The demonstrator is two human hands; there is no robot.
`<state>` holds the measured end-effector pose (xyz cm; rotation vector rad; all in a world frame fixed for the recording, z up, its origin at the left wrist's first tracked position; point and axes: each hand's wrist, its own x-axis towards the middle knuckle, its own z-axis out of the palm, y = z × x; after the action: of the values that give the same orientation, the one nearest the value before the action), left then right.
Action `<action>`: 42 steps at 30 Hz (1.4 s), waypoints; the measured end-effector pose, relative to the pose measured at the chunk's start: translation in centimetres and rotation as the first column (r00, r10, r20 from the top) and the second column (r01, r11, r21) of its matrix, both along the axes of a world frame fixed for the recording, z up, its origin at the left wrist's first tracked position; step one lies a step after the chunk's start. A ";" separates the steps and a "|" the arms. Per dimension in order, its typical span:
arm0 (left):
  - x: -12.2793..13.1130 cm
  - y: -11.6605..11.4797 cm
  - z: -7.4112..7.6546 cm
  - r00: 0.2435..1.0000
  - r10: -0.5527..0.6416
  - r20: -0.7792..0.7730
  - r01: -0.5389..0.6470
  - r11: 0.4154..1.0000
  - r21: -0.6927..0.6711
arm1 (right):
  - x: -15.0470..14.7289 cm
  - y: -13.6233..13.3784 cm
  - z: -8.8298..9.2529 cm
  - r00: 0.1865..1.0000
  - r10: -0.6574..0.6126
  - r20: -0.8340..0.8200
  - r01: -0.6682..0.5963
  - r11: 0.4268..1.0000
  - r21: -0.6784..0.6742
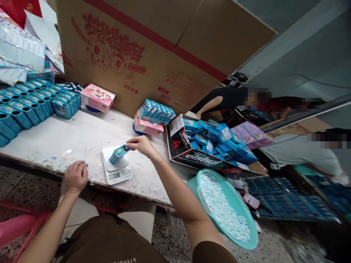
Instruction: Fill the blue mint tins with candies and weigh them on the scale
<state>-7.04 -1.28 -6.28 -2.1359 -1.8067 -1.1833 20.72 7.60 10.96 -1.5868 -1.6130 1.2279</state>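
Note:
A small blue printed box lies on its side on a white digital scale, its end with a dark round hole facing right. The fingertips of my right hand are pinched together at that end, shut on the box's edge. The scale's display is lit, with digits that look like 152.4. My left hand rests at the table's front edge, left of the scale. Its fingers are curled in and no object shows in them.
Rows of blue boxes with round holes stand at left. Pink boxes and more blue boxes sit along a large cardboard panel. A black carton holds blue boxes; beside it a teal basin contains pale tablets. People are beyond.

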 end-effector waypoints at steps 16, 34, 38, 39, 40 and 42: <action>0.0 0.1 -0.6 0.999 -0.002 0.040 0.004 0.998 -0.064 | 3.6 -5.5 -4.4 0.988 -0.147 0.050 0.144 0.988 0.053; -0.1 1.0 -0.3 0.999 -0.023 0.030 0.025 0.998 -0.055 | 3.7 -8.4 -7.2 0.879 -0.333 -0.342 0.260 0.935 -0.241; 0.0 1.1 -0.1 1.000 -0.009 0.011 0.009 0.999 -0.041 | 2.7 -7.6 -7.5 0.957 -0.282 -0.072 0.272 0.954 -0.126; 0.0 1.1 0.0 1.000 -0.006 0.005 0.007 0.999 -0.037 | 2.3 -7.3 -7.5 0.965 -0.263 0.014 0.264 0.962 -0.074; 0.0 1.2 0.1 1.000 -0.006 0.000 0.006 0.999 -0.035 | 1.9 -7.1 -7.5 0.965 -0.243 0.102 0.247 0.969 -0.030; 0.0 1.2 0.1 1.000 -0.007 -0.007 0.006 0.999 -0.032 | 1.1 -6.6 -7.3 0.946 -0.196 0.259 0.198 0.980 0.018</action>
<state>-7.00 -0.06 -6.14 -2.1621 -1.8292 -1.1541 21.84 1.03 3.68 -1.9286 -1.5574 0.9539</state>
